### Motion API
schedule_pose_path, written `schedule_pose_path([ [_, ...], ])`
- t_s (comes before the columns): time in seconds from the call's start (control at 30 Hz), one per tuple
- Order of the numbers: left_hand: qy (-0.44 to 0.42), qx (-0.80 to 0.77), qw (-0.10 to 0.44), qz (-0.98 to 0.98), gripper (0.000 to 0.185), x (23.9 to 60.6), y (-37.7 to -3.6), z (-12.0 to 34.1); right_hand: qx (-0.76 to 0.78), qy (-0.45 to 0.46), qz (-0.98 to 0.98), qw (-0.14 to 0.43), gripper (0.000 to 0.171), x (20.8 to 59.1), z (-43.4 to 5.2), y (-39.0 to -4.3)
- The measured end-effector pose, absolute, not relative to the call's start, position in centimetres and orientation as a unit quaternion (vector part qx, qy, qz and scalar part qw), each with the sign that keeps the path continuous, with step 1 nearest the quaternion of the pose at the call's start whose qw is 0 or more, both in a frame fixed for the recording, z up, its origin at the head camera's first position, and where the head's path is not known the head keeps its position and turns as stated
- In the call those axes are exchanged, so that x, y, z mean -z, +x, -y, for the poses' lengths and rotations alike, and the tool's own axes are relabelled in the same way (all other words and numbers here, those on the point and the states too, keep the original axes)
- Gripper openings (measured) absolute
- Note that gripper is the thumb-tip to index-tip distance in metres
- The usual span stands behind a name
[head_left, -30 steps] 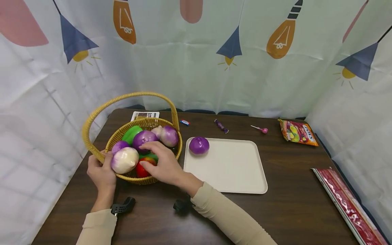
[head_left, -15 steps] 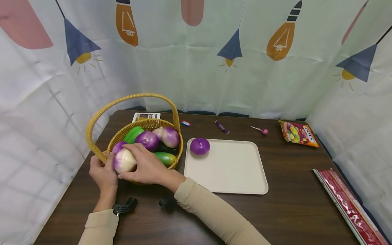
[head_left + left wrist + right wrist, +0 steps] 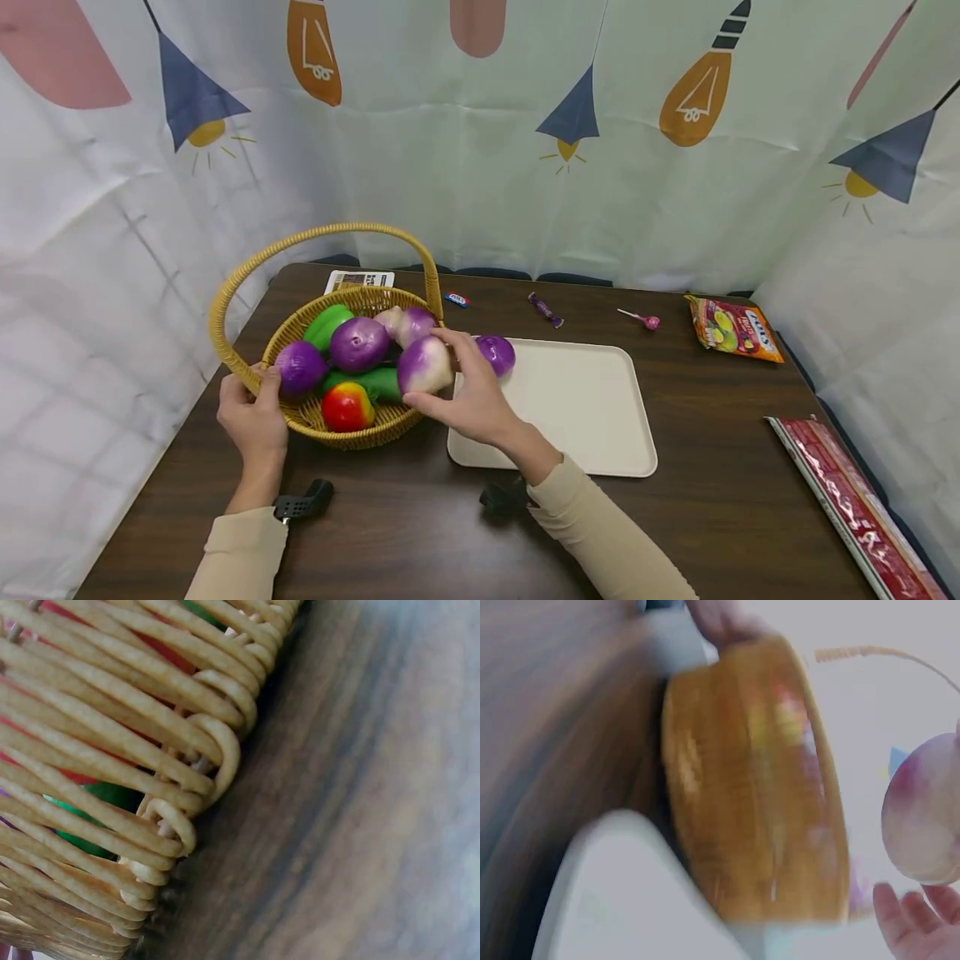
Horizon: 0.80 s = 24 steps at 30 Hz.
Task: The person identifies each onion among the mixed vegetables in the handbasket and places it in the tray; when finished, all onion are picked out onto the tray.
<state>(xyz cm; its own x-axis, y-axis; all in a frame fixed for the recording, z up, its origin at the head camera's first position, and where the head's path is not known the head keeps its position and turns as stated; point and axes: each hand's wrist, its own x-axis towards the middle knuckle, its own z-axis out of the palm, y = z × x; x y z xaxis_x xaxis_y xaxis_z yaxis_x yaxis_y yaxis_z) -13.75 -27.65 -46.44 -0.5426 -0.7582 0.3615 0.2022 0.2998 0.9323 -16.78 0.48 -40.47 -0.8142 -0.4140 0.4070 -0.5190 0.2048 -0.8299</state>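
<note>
Head view shows your right hand [image 3: 480, 400] holding a purple-and-white onion [image 3: 424, 365], fingers curled round it, above the right rim of the wicker basket [image 3: 378, 432] and right at the near-left edge of the cream tray [image 3: 570, 408]. Your left hand [image 3: 255, 421] grips the basket's left rim where the handle [image 3: 330, 235] rises. A purple onion [image 3: 498, 352] already lies in the tray's far-left corner, just beyond your right fingers; the rest of the tray, to its right and toward you, is bare. The basket's right rim sits close against the tray's left edge, with only a thin strip of table [image 3: 712, 517] between them.

Inside the basket you have two purple onions, a paler one at the back, green pieces and a red-yellow fruit [image 3: 347, 406].

Along the far table edge lie a card, two wrapped sweets, a lollipop [image 3: 637, 317] and a snack bag [image 3: 733, 327], all well apart from the tray. A red packet [image 3: 855, 504] runs along the right edge.

Left wrist view shows only the basket weave [image 3: 112, 750] against the table. Right wrist view is blurred; the held onion [image 3: 922, 817] shows above your fingertips [image 3: 907, 922], beside the basket's side.
</note>
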Motion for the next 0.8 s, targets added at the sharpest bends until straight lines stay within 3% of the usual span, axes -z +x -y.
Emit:
schedule_pose_path([
  [0.17, 0.208, 0.558, 0.428, 0.68, 0.025, 46.5, -13.7, 27.7, -0.594, 0.214, 0.774, 0.046, 0.076, 41.4, -5.9, -17.8],
  [0.43, 0.218, 0.554, 0.415, 0.688, 0.03, 46.7, -13.7, 27.8, -0.532, 0.12, 0.836, 0.051, 0.083, 42.7, -12.5, -20.8],
  [0.67, 0.218, 0.549, 0.413, 0.693, 0.029, 46.6, -13.6, 27.8, -0.506, 0.044, 0.862, 0.011, 0.079, 44.4, -16.5, -22.5],
  [0.8, 0.214, 0.55, 0.417, 0.691, 0.029, 46.6, -13.6, 27.8, -0.491, 0.051, 0.87, -0.014, 0.075, 44.9, -18.0, -22.9],
])
